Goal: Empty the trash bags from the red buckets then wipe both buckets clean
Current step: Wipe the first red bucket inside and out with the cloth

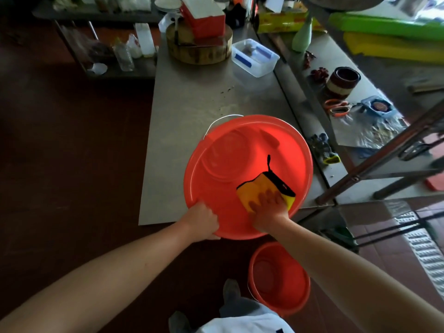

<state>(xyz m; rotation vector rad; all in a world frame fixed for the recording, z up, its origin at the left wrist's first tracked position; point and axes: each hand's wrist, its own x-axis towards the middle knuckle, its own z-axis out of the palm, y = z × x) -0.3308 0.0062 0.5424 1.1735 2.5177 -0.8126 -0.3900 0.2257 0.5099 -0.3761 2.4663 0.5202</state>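
Note:
A large red bucket (225, 145) with a white wire handle stands at the near edge of a steel table (192, 99), its mouth tipped toward me. My left hand (204, 219) grips its near rim. Inside it, my right hand (269, 204) presses flat on a yellow cloth (254, 188) with black trim against the near inner wall. A second, smaller red bucket (286, 294) stands empty on the floor below, by my feet. No trash bag shows in either bucket.
On the table's far end sit a round wooden chopping block (199, 49), a red and white box (204, 18) and a clear plastic tub (254, 58). A second steel counter (336, 68) to the right holds scissors, a jar and foil. A floor drain grate (425, 248) lies at right.

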